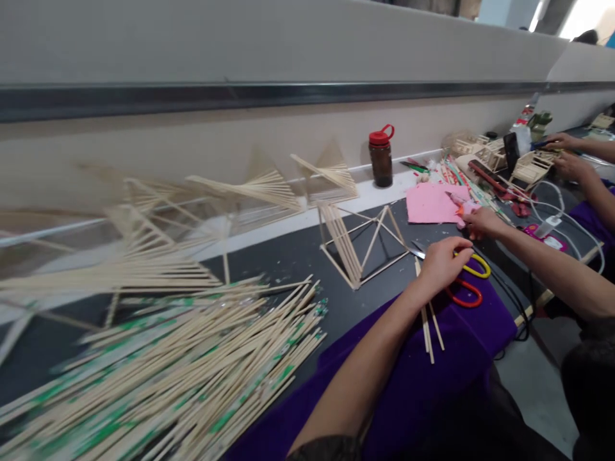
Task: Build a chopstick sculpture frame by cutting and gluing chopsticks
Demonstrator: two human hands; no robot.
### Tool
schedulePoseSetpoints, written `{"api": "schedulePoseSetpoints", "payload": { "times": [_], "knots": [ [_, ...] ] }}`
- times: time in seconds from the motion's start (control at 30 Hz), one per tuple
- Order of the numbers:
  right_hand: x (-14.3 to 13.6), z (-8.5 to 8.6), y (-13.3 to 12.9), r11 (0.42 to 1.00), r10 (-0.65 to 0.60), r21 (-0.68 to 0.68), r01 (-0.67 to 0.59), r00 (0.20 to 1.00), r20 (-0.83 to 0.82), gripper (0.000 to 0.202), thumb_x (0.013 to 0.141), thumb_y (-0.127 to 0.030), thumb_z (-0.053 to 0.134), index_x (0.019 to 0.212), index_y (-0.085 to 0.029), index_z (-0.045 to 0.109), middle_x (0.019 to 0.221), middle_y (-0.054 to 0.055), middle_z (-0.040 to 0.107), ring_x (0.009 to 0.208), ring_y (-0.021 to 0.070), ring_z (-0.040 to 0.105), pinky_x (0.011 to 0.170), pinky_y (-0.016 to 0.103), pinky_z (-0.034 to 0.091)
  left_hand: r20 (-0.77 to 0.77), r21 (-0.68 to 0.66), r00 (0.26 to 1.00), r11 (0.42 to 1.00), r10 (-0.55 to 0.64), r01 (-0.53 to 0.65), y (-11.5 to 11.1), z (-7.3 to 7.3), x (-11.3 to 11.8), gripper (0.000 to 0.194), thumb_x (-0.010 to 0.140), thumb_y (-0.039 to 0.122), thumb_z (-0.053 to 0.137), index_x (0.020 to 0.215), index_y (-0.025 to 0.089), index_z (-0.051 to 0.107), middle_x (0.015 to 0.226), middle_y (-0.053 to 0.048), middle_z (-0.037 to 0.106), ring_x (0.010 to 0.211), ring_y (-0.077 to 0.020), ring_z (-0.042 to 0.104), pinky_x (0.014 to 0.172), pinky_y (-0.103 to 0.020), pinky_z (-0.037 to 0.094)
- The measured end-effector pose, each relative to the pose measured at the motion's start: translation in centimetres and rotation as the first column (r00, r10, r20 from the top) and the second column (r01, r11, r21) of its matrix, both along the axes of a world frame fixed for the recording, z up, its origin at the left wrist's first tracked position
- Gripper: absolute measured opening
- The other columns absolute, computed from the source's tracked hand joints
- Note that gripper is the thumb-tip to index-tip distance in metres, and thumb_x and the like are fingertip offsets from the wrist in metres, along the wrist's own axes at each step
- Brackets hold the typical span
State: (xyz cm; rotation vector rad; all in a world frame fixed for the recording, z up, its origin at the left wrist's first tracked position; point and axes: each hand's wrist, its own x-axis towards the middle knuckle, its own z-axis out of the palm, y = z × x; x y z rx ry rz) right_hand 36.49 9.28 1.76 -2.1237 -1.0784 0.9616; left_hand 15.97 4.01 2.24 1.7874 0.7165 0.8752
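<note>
Left hand point(444, 259) half-curled over metal scissors point(419, 254) with red and yellow handles, grip unclear, pale wooden stick frame point(355, 266) at its nine o'clock, thin wooden sticks point(434, 323) at six, right hand point(484, 224) at two, fingers closed around pink plastic glue gun point(462, 208).

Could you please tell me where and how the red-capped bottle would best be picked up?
I'd grip the bottle around its dark body, coming from the near side. It stands upright, its rounded side faces the open bench, and the wall lies behind it.
</note>
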Motion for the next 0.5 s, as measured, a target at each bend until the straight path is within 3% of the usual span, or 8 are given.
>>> {"api": "schedulePoseSetpoints", "payload": {
  "times": [0.03, 0.1, 0.13, 0.2, 0.27, 0.37, 0.43, 0.5],
  "knots": [
    [0.0, 0.4, -0.2, 0.996, 0.082, -0.045, -0.074, 0.976, 0.201, 0.032, 0.086, -0.036, 0.057, 0.062, -0.016, 0.06, 0.04, 0.006, 0.055, 0.036, 0.0157, 0.05, 0.041, 0.027, 0.038, -0.011, 0.02, 1.0, 1.0, -0.012, 0.013, -0.2, 0.4, -0.1, 0.015, 0.081, 0.021, 0.06, 0.087, 0.02, 0.074, 0.086, -0.005, 0.074, 0.078, -0.0191, 0.066, 0.072, -0.029, 0.049],
    [-0.1, 1.4, -0.6, 0.969, 0.239, -0.088, -0.229, 0.803, 0.546, 0.041, 0.09, -0.045, 0.048, 0.069, -0.014, 0.066, 0.044, 0.01, 0.058, 0.049, 0.0203, 0.057, 0.052, 0.031, 0.042, -0.044, 0.051, 0.997, 0.997, -0.06, 0.062, -0.6, 1.5, -0.8, 0.017, 0.082, 0.023, 0.059, 0.09, 0.02, 0.074, 0.088, -0.003, 0.075, 0.082, -0.0179, 0.066, 0.076, -0.028, 0.049],
    [-0.3, 1.9, -0.9, 0.961, 0.255, -0.087, -0.262, 0.727, 0.637, 0.043, 0.09, -0.047, 0.047, 0.076, -0.012, 0.068, 0.048, 0.012, 0.06, 0.058, 0.0241, 0.061, 0.058, 0.034, 0.044, -0.051, 0.062, 0.996, 0.995, -0.077, 0.08, -1.0, 2.2, -1.3, 0.018, 0.083, 0.024, 0.059, 0.091, 0.02, 0.074, 0.089, -0.003, 0.075, 0.083, -0.0172, 0.066, 0.077, -0.027, 0.049],
    [-1.2, 2.9, -1.6, 0.942, 0.267, -0.053, -0.332, 0.643, 0.717, 0.045, 0.09, -0.048, 0.046, 0.093, -0.01, 0.07, 0.058, 0.014, 0.065, 0.073, 0.029, 0.064, 0.067, 0.037, 0.043, -0.034, 0.086, 0.995, 0.991, -0.097, 0.099, -1.7, 3.8, -2.7, 0.019, 0.086, 0.025, 0.056, 0.091, 0.019, 0.074, 0.09, -0.004, 0.075, 0.083, -0.0158, 0.066, 0.077, -0.027, 0.05],
    [-2.5, 3.6, -2.2, 0.911, 0.292, -0.015, -0.413, 0.616, 0.731, 0.043, 0.089, -0.046, 0.048, 0.103, -0.012, 0.07, 0.07, 0.014, 0.069, 0.078, 0.0287, 0.065, 0.07, 0.037, 0.043, -0.017, 0.129, 0.998, 0.99, -0.059, 0.061, -2.1, 5.3, -4.8, 0.018, 0.086, 0.025, 0.057, 0.089, 0.02, 0.074, 0.089, -0.004, 0.074, 0.081, -0.0148, 0.066, 0.077, -0.027, 0.05],
    [-5.0, 4.2, -3.1, 0.835, 0.337, 0.101, -0.541, 0.648, 0.683, 0.036, 0.088, -0.042, 0.051, 0.101, -0.014, 0.071, 0.079, 0.01, 0.072, 0.074, 0.022, 0.065, 0.07, 0.033, 0.044, 0.055, 0.172, 0.969, 0.954, 0.241, -0.247, -1.3, 6.4, -8.9, 0.014, 0.084, 0.025, 0.06, 0.084, 0.021, 0.073, 0.086, -0.004, 0.073, 0.079, -0.0139, 0.064, 0.075, -0.027, 0.051],
    [-6.6, 4.2, -3.4, 0.777, 0.358, 0.219, -0.591, 0.7, 0.618, 0.032, 0.087, -0.039, 0.052, 0.099, -0.015, 0.071, 0.077, 0.006, 0.071, 0.068, 0.018, 0.064, 0.071, 0.031, 0.045, 0.12, 0.142, 0.849, 0.837, 0.515, -0.528, 0.1, 6.1, -12.1, 0.013, 0.082, 0.027, 0.061, 0.087, 0.021, 0.072, 0.086, -0.003, 0.072, 0.079, -0.0145, 0.063, 0.073, -0.027, 0.051],
    [-8.1, 4.1, -3.5, 0.719, 0.376, 0.323, -0.615, 0.735, 0.564, 0.03, 0.086, -0.036, 0.053, 0.098, -0.014, 0.07, 0.075, 0.005, 0.07, 0.066, 0.0164, 0.063, 0.07, 0.03, 0.045, 0.16, 0.096, 0.715, 0.71, 0.68, -0.697, 1.8, 4.9, -15.0, 0.02, 0.078, 0.027, 0.065, 0.096, 0.02, 0.069, 0.096, -0.004, 0.071, 0.089, -0.0159, 0.063, 0.076, -0.027, 0.052]
  ]
}}
